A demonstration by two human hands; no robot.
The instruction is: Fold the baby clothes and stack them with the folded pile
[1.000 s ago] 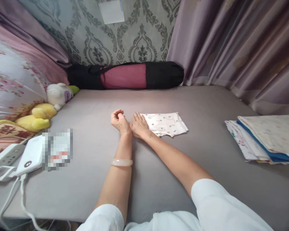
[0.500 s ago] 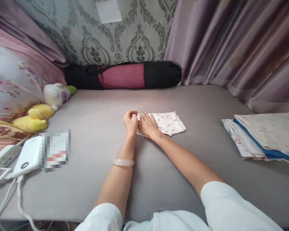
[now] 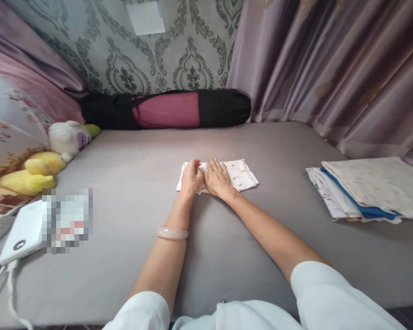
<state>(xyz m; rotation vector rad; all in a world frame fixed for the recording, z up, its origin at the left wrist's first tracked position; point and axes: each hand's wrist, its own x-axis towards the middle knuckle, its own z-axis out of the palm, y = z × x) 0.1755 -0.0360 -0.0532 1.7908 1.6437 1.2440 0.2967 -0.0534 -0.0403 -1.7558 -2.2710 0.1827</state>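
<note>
A folded white cloth (image 3: 242, 173) with small coloured prints lies flat on the grey bed sheet. My left hand (image 3: 192, 178) stands on its edge over the cloth's left part, with its fingers curled closed against the fabric; its fingertips are partly hidden. Palm down beside it, my right hand (image 3: 217, 178) presses on the middle of the cloth with fingers stretched out. The cloth's left corner shows past my left hand, and its right end extends beyond my right hand.
A stack of folded cloths (image 3: 368, 190) lies at the right. A black and pink long bag (image 3: 167, 110) rests against the wall. On the left are plush toys (image 3: 34, 172), a white power bank (image 3: 24, 229) with cables and a blurred-out item (image 3: 70, 220).
My left hand has moved right from the cloth's left end onto the cloth, uncovering that end. My right hand has shifted slightly right and still lies flat. The whole view has moved a little.
</note>
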